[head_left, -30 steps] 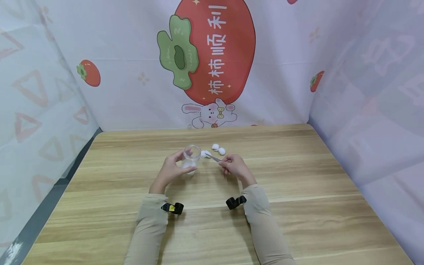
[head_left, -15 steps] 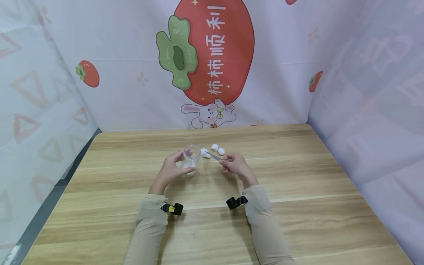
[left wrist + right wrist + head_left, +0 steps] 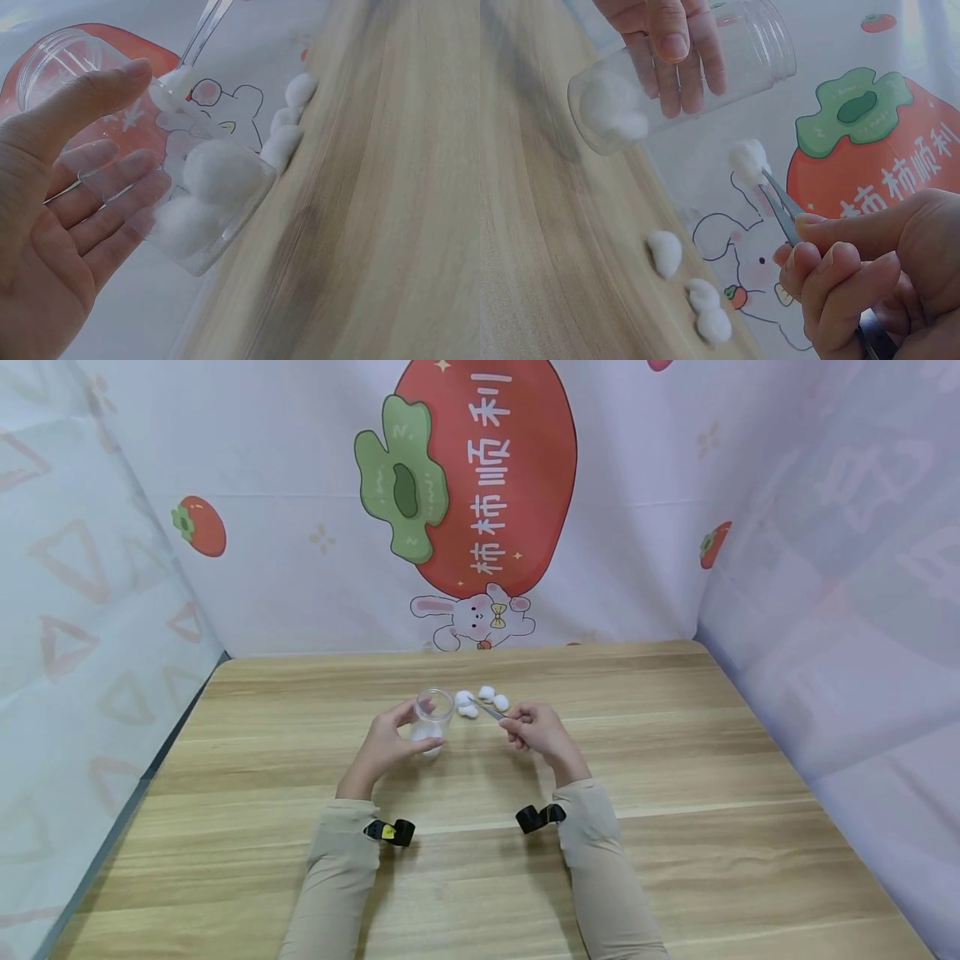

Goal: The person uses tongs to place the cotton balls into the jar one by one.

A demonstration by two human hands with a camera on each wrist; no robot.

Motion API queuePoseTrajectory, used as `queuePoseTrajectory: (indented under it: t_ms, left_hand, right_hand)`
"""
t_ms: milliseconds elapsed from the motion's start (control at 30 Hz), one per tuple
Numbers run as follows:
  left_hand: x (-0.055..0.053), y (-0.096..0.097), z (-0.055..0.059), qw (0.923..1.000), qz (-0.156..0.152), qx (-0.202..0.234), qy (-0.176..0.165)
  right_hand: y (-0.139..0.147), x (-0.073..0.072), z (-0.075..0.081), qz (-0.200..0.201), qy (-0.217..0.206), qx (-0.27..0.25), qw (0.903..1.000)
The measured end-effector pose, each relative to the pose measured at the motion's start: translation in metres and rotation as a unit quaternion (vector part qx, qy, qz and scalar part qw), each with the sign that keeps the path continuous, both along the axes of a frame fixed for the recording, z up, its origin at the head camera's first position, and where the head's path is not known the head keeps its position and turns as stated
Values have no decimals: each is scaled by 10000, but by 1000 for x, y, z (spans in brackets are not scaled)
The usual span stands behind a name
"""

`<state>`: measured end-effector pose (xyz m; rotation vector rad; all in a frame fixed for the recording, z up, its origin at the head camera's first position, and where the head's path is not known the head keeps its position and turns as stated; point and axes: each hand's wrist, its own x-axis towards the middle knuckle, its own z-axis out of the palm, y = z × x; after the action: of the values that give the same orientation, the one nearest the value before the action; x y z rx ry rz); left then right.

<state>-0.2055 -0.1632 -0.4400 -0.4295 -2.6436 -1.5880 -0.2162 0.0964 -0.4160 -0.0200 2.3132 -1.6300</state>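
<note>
Pinching tweezers: your right hand (image 3: pixel 862 277) squeezes the tweezers (image 3: pixel 787 202), whose tips grip a cotton ball (image 3: pixel 748 160) above the table (image 3: pixel 675 877), near the jar.
Jar: your left hand (image 3: pixel 67 202) is wrapped round the clear jar (image 3: pixel 742 52); white cotton (image 3: pixel 225 171) lies at its bottom. You cannot tell whether the jar touches the wood.
Hidden: your right fingers cover the tweezers' middle; your left wrist view cuts the tweezers off at its top edge and puts the gripped ball partly behind the jar wall.
Loose cotton: three loose balls (image 3: pixel 703 295) lie near the jar, two touching.
Behind: a printed backdrop (image 3: pixel 622 527).
Head against wrists: from your head, the gripped ball overlaps a loose one; your right wrist view shows it raised, well apart.
</note>
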Motion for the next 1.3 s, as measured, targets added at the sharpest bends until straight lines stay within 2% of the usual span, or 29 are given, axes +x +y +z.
queuePoseTrajectory:
  t_ms: [367, 900, 1300]
  left_hand:
    - [-1, 0, 0, 10000, -37, 2, 73]
    - [-1, 0, 0, 9999, -76, 50, 87]
    - [-1, -1, -1, 10000, -57, 77, -6]
  right_hand:
    - [4, 4, 10, 34, 281, -108, 9995]
    - [4, 9, 17, 42, 336, -160, 9993]
    - [6, 15, 26, 172, 539, -224, 9981]
